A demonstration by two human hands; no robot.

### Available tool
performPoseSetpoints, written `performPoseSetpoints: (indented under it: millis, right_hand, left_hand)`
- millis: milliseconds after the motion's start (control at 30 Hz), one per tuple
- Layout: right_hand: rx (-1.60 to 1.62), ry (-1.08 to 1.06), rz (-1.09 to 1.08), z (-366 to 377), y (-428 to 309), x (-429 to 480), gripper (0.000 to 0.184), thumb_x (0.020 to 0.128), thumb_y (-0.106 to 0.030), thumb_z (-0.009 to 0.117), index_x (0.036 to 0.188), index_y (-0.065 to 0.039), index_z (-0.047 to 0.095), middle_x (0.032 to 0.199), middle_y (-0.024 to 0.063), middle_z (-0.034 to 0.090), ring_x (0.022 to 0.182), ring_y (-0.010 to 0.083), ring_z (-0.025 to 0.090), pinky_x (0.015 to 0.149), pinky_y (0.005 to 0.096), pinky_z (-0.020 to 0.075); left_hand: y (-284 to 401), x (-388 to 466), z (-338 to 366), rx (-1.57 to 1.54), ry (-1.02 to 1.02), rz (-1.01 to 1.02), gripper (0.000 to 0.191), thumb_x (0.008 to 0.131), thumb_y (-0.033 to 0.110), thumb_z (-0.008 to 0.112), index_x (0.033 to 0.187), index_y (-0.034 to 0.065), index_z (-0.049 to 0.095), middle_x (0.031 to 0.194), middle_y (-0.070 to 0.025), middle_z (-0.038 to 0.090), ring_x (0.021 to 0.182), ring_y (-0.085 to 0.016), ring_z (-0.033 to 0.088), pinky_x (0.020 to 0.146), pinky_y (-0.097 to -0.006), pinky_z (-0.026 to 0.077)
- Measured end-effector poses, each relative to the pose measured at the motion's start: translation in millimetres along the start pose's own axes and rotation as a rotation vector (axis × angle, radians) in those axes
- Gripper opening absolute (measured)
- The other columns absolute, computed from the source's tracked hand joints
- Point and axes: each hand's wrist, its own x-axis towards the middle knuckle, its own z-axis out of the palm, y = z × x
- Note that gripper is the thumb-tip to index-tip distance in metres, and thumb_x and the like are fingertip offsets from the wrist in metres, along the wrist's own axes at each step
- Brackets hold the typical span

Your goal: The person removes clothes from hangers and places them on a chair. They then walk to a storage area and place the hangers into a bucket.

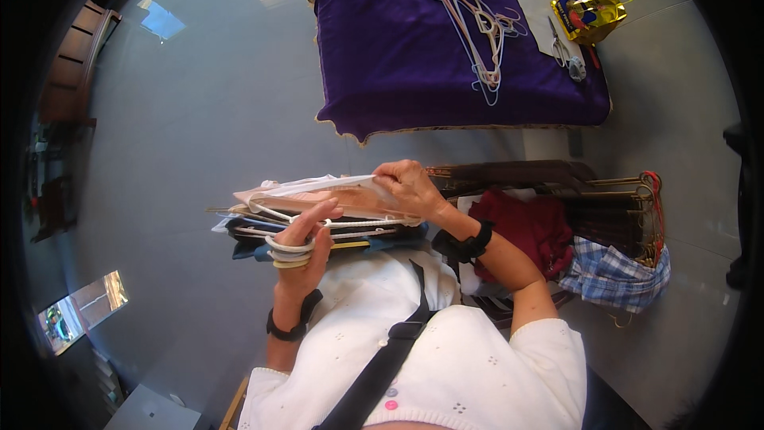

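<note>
Several clothes hangers hang from my left hand (304,245), their hooks (291,254) looped around it below the fingers. A white hanger (358,223) is foremost among them, with a peach-coloured garment (340,200) beside it. My right hand (412,188) pinches the edge of a thin white cloth (316,186) at the right end of the bundle. Dark and blue garments (250,248) lie on the side nearer my body, partly hidden by the hangers and my left hand.
Ahead, a table with a purple cloth (382,60) bears loose hangers (477,30), scissors (558,48) and a shiny gold bag (591,9). At my right, a dark red garment (525,230) and a blue checked cloth (618,275) rest on a dark wooden piece of furniture (513,174).
</note>
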Motion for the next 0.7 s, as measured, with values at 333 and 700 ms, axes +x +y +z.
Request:
performPoseSetpoints:
  millis: [333, 700]
  right_hand:
    - [0.254, -0.268, 0.044, -63, 14, -3, 0.025, 0.076, -0.014, 0.063, 0.096, 0.001, 0.063, 0.07, -0.0013, 0.056, 0.064, 0.0075, 0.05, 0.057, 0.0226, 0.0392]
    - [0.222, 0.354, 0.172, -60, 17, -24, 0.013, 0.082, 0.0, 0.057, 0.092, -0.003, 0.063, 0.075, 0.0061, 0.062, 0.067, 0.0138, 0.061, 0.06, 0.0257, 0.0503]
  left_hand:
    - [-12, 6, -2, 0.034, 0.236, -0.037, 0.035, 0.089, -0.002, 0.044, 0.12, 0.003, 0.06, 0.094, -0.009, 0.068, 0.069, -0.005, 0.05, 0.064, -0.0192, 0.04]
    - [-21, 14, 8, 0.15, 0.406, 0.056, 0.035, 0.091, 0.005, 0.044, 0.123, 0.0059, 0.059, 0.088, -0.0038, 0.067, 0.061, -0.001, 0.043, 0.059, -0.0175, 0.036]
